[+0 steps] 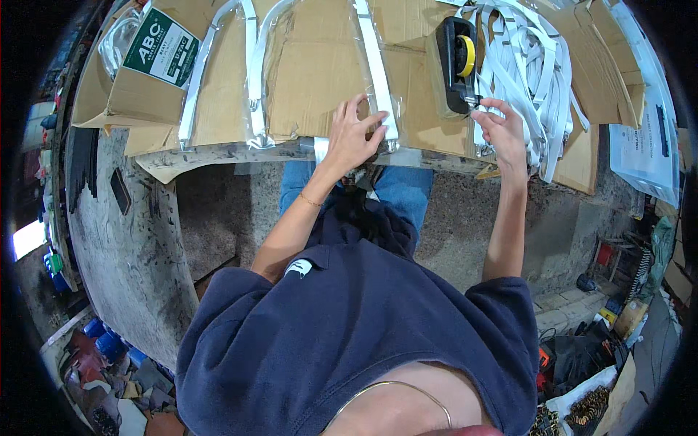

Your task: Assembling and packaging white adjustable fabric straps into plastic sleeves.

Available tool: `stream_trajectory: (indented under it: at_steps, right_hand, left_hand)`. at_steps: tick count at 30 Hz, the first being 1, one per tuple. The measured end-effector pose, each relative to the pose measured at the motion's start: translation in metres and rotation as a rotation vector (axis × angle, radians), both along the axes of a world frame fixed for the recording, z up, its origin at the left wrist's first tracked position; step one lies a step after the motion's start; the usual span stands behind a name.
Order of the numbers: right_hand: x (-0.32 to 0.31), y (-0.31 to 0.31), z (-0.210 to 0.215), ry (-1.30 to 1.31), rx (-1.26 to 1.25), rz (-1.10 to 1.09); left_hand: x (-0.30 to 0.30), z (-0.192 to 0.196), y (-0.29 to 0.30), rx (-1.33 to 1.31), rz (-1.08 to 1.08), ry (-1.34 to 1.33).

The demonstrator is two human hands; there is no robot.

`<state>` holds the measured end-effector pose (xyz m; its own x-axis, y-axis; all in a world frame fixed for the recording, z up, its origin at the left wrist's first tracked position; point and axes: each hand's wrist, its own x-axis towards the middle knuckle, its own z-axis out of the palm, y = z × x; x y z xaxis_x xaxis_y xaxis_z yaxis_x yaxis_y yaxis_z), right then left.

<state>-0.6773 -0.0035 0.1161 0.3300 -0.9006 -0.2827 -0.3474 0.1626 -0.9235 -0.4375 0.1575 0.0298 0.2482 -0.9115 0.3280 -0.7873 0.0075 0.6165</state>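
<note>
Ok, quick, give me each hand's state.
Left hand: open, flat on the bagged strip.
Right hand: pinching at the tape dispenser.

Person in a dark navy short-sleeved top and blue jeans

The top has a small white logo on the left sleeve; a thin gold bracelet is on the left wrist, a thin gold chain lies at the neck, and both forearms are bare.

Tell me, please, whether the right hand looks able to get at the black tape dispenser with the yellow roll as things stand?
Probably yes: the right hand has its fingers right at the front end of the black tape dispenser with the yellow roll, and nothing lies between them on the brown cardboard sheet.
</note>
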Motion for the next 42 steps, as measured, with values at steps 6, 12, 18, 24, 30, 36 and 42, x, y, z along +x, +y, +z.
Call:
stream_trajectory:
  at_steps: [6, 12, 18, 24, 30, 36, 42]
  right_hand:
    - [0.004, 0.004, 0.008, 0.091, -0.072, 0.035]
    - [0.018, 0.021, 0.01, 0.382, -0.459, 0.136]
    - [0.016, 0.056, 0.017, 0.471, -0.48, 0.167]
    - [0.087, 0.038, -0.025, 0.002, -0.218, 0.188]
    - [0.12, 0.02, -0.065, -0.054, -0.006, 0.249]
    - [0.123, 0.022, -0.068, -0.069, 0.104, 0.252]
    - [0.125, 0.02, -0.054, 0.043, 0.074, 0.27]
  left_hand:
    - [0.001, -0.001, 0.0, -0.003, -0.003, -0.006]
    - [0.003, -0.002, 0.001, -0.028, 0.003, -0.028]
    - [0.002, -0.002, 0.001, -0.046, 0.012, -0.035]
    - [0.003, 0.0, 0.003, -0.074, -0.001, -0.06]
    - [-0.001, 0.003, 0.003, -0.061, 0.015, -0.009]
    - [0.002, 0.003, 0.004, -0.063, 0.019, -0.021]
    - [0.002, 0.0, 0.004, -0.076, 0.02, -0.007]
